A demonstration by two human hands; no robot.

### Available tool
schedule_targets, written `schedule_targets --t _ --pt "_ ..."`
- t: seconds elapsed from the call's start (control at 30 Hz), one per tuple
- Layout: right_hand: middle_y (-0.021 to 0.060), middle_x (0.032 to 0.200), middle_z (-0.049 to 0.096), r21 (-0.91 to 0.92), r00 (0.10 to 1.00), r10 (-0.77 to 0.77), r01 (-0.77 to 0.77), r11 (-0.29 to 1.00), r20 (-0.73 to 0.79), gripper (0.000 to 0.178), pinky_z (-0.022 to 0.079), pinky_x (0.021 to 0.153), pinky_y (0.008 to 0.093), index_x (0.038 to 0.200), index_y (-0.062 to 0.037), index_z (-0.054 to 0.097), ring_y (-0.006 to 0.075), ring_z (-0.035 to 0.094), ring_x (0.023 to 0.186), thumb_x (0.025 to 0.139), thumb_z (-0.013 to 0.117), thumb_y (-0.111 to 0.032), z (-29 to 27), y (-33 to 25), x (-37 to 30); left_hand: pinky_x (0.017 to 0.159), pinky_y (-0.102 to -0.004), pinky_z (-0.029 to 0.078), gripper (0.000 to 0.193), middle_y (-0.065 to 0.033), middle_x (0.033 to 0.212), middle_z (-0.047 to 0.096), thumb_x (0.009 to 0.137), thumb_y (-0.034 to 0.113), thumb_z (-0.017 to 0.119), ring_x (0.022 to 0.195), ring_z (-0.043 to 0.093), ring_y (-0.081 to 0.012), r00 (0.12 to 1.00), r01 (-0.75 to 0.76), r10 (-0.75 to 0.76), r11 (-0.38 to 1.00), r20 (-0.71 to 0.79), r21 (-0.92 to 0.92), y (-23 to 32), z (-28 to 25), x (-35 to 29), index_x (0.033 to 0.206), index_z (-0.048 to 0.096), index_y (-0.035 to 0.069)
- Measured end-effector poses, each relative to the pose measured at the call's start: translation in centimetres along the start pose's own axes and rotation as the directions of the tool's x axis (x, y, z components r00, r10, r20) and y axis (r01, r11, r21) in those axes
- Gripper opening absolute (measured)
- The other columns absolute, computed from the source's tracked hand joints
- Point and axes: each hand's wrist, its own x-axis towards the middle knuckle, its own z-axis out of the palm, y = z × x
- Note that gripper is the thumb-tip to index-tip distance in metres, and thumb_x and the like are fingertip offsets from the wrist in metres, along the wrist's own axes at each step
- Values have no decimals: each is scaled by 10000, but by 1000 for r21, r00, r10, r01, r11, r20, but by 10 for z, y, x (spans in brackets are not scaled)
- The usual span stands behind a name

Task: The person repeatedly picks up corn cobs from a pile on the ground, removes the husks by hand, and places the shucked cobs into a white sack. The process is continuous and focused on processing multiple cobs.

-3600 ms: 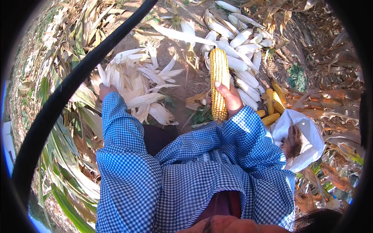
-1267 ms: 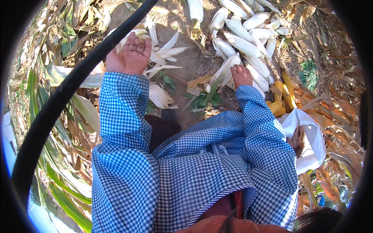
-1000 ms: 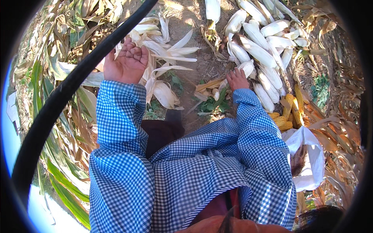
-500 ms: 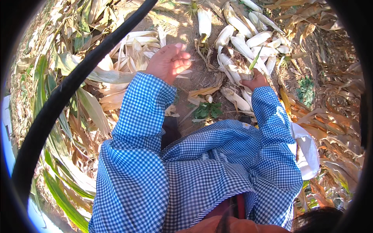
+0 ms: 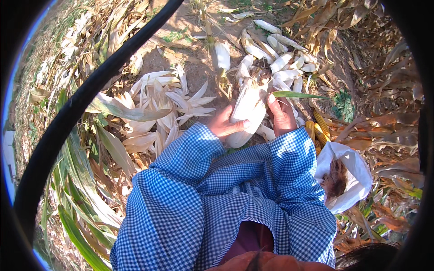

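Observation:
An ear of corn in its pale husk (image 5: pixel 249 110) is held in front of me, tilted, with dark silk at its far end. My left hand (image 5: pixel 227 125) is closed round its left side near the close end, thumb across the husk. My right hand (image 5: pixel 281 115) grips the right side, thumb up by the silk end. A narrow green leaf (image 5: pixel 300 95) sticks out to the right past my right thumb; whether it joins the husk I cannot tell. Beyond lies a pile of unpeeled ears (image 5: pixel 282 61).
Stripped husks (image 5: pixel 156 97) are heaped at left. Bare yellow cobs (image 5: pixel 320 126) lie to the right, beside a white bag (image 5: pixel 350 198) with brown silk in it. Dry stalks (image 5: pixel 384 126) line the right side. A black strap (image 5: pixel 90 97) crosses the view at left.
My right hand has brought an ear from the pile toward me. My left hand, empty and raised before, has come down to the right and taken hold of it.

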Motion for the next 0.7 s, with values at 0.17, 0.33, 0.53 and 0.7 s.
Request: schedule_targets --t 0.17,0.33,0.53,0.7 --pt "99 1161 556 51 973 -193 188 981 128 589 424 918 345 1260 10 440 211 536 1047 832 650 -336 6 -5 13 1023 -383 332 850 -176 1278 468 718 333 757 1201 439 -258 993 75 -77 997 -84 -34 -16 11 6 1331 301 -40" --pt "90 1063 582 133 984 -95 116 984 -152 437 443 820 286 1165 18 519 163 550 944 907 543 -333 9 2 23 1021 -387 339 903 -203 1283 459 686 298 771 1216 433 -279 970 134 -106 984 -217 115 -34 7 14 1347 264 -48" --pt "79 989 583 282 946 -92 185 942 -312 408 468 777 301 1135 43 511 164 562 880 921 521 -305 14 10 31 1007 -387 357 884 -207 1270 466 678 256 771 1197 454 -282 956 99 -9 950 -293 297 -36 13 19 1343 268 -38" --pt "110 1045 582 270 919 -110 224 937 -379 390 462 809 304 1167 55 497 189 566 920 913 525 -240 17 16 33 989 -379 374 791 -189 1231 491 683 209 767 1171 474 -275 944 156 -33 921 -329 357 -20 30 16 1300 324 -14"
